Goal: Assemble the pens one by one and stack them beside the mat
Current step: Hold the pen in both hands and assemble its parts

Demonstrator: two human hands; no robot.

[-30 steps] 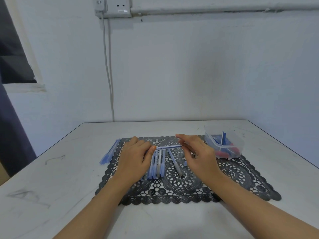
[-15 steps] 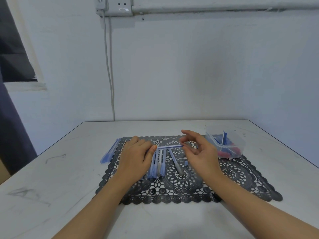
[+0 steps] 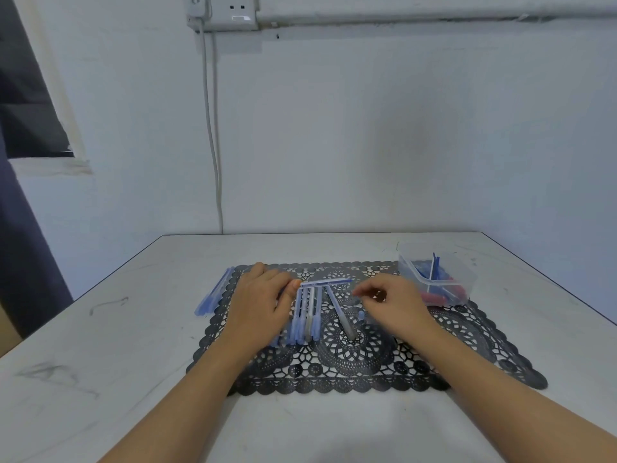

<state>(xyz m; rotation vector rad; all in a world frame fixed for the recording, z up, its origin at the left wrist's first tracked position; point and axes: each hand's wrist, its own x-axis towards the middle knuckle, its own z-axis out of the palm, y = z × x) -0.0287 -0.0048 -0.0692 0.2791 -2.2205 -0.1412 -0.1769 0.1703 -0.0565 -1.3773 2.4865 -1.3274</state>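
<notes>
White table (image 3: 100, 379), pale wall (image 3: 367, 128), black lace mat (image 3: 467, 345): left hand (image 3: 260, 309) pinches the pen (image 3: 329, 282) at its left end; right hand (image 3: 397, 304) curls loosely just right of it.

Left hand (image 3: 263, 305) lies palm down, pinching a pen (image 3: 325, 283); right hand (image 3: 397, 300) hovers, fingers curled, grip blurred.

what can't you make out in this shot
Head view only:
Right hand: fingertips motion-blurred; whether they pinch anything is unclear.
Row of pens on the mat: left ones hidden under the left hand; count unclear.
Container: parts inside too small and cloudy to identify.
</notes>
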